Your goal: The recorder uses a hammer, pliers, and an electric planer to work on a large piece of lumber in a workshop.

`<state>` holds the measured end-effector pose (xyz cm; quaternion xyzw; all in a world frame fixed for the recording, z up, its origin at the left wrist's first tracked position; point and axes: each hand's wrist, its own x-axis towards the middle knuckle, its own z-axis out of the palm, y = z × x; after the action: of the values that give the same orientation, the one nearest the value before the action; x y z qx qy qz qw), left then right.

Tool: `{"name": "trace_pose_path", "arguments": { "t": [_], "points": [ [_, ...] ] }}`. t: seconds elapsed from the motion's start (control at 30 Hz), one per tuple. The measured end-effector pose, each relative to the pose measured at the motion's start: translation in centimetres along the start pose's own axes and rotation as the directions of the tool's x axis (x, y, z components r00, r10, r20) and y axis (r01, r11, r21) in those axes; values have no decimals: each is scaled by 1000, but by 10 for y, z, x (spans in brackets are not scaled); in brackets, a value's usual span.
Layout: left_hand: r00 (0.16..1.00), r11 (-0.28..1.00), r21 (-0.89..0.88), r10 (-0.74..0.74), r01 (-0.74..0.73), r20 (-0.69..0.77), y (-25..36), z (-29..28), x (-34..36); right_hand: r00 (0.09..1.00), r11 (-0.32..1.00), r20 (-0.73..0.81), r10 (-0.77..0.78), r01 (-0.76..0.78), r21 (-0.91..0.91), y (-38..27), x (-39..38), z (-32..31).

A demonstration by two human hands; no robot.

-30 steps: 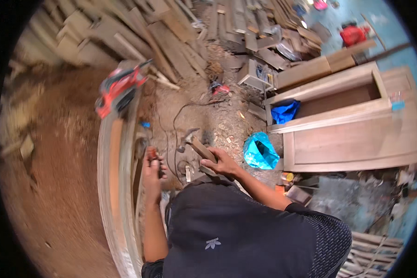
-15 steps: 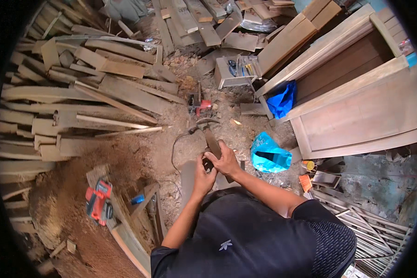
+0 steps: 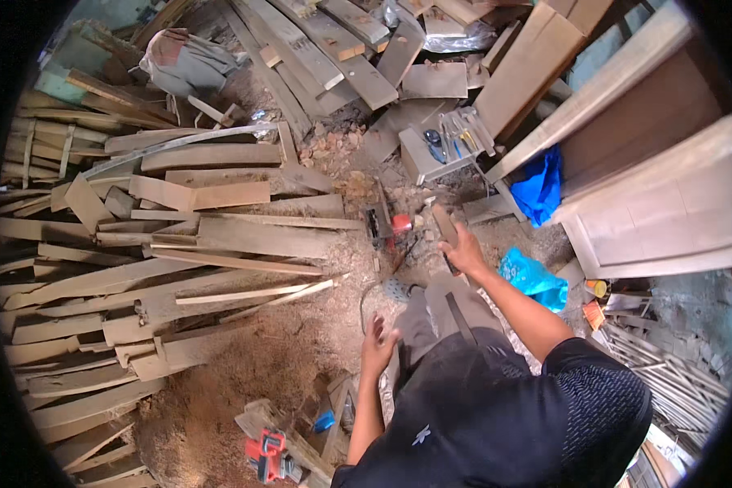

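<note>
My right hand [image 3: 464, 252] is closed around a short flat wooden piece [image 3: 444, 221], which sticks out beyond the fingers. Its lower part is partly hidden by the hand. Lower and to the left, my left hand [image 3: 377, 348] is held up with its fingers apart and nothing in it. A dark narrow strip [image 3: 461, 319] lies over my thigh, between the two forearms. On the floor ahead of my foot sits a red and dark power tool [image 3: 380, 225].
Loose boards [image 3: 260, 236] are piled along the left. A second red power tool [image 3: 270, 455] rests on wood at the bottom. To the right are a bright blue bag [image 3: 533, 279], a small stand [image 3: 443, 154] bearing hand tools, and a panelled wooden frame [image 3: 667, 228].
My left hand has come away from the wooden piece and opened. My right hand keeps the piece and has moved right and forward. The whole view has shifted, showing my legs.
</note>
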<state>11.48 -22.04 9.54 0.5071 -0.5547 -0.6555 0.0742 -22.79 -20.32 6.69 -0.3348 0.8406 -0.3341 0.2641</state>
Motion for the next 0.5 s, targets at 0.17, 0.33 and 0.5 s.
{"name": "trace_pose_path", "arguments": {
  "t": [0.17, 0.33, 0.5],
  "points": [
    [893, 963, -38, -263, 268, -366, -79, -49, -2, 999, 993, -33, 29, -32, -113, 63, 171, 37],
    [510, 622, -479, -783, 619, -357, -174, -58, -124, 997, 952, 2, 81, -77, -295, 141, 347, 122],
    [204, 61, -935, -979, 350, 12, -152, 17, -170, 991, 917, 14, 131, -115, -382, 201, 469, 170]
  ]
}}
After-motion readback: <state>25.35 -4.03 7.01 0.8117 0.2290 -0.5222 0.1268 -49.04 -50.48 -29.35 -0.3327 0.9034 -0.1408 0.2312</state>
